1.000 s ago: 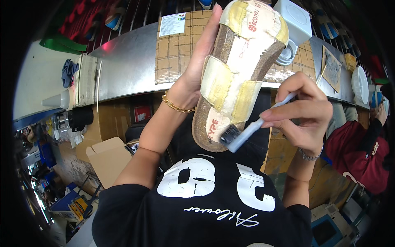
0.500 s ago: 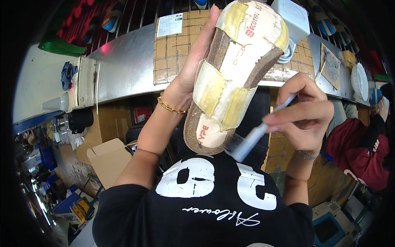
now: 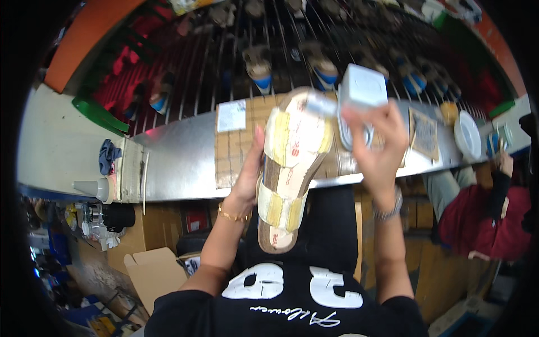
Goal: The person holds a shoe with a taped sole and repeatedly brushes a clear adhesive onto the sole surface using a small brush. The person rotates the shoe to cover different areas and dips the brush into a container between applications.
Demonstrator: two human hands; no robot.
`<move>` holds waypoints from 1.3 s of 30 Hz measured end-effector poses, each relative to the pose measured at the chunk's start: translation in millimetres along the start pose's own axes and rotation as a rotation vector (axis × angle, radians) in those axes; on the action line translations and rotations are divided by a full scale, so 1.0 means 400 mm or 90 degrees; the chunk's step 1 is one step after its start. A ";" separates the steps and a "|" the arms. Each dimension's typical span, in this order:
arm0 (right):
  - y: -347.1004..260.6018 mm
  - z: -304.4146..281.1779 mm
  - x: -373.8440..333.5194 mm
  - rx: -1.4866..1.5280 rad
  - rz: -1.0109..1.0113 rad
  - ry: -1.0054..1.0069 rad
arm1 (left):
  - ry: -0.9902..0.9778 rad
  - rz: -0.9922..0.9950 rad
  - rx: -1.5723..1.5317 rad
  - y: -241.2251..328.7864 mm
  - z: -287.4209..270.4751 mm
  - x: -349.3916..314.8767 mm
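Note:
My left hand (image 3: 250, 174) is wrapped round the left side of a sandal (image 3: 292, 177), held bottom up above the bench edge. Yellowish strap ends are folded over its pale underside, and brown cork shows at its rim. In my right hand (image 3: 382, 137), the fingers pinch a pale brush (image 3: 323, 105), smeared by motion. The brush end lies over the far end of the sandal; whether it touches cannot be made out. Just beyond my right fingers stands a white square-topped container (image 3: 362, 84), partly hidden by the hand.
Cardboard (image 3: 236, 160) covers part of the metal bench (image 3: 177, 163). Several shoes lie on the barred rack (image 3: 224, 62) behind it. A white bowl (image 3: 467, 135) stands at the right, near a co-worker in a maroon top (image 3: 483, 216). An open carton (image 3: 154, 275) is at lower left.
The brush has moved from the sandal's near end to its far end with my right hand. The sandal sits lower in the picture, and the view has tipped up to show more rack.

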State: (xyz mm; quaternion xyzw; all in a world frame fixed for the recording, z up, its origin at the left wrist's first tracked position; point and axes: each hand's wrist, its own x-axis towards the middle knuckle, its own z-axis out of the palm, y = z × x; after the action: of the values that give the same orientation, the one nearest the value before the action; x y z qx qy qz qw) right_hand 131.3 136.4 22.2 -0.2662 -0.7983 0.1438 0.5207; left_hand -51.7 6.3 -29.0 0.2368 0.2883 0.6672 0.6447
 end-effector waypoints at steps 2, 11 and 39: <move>-0.027 -0.006 -0.050 0.042 0.001 -0.056 | 0.101 0.026 -0.014 0.014 -0.031 0.000; 0.092 -0.131 -0.138 0.265 0.322 0.062 | 0.125 0.115 -0.251 0.293 -0.394 0.178; 0.190 -0.233 -0.198 0.028 0.418 -0.054 | 0.178 0.179 0.054 0.304 -0.229 0.336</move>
State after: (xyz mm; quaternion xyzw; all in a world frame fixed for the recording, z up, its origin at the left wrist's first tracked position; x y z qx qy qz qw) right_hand 261.7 148.7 -37.4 -0.4918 -0.6876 0.3324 0.4182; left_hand -210.3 132.6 -18.7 0.2064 0.3670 0.7646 0.4880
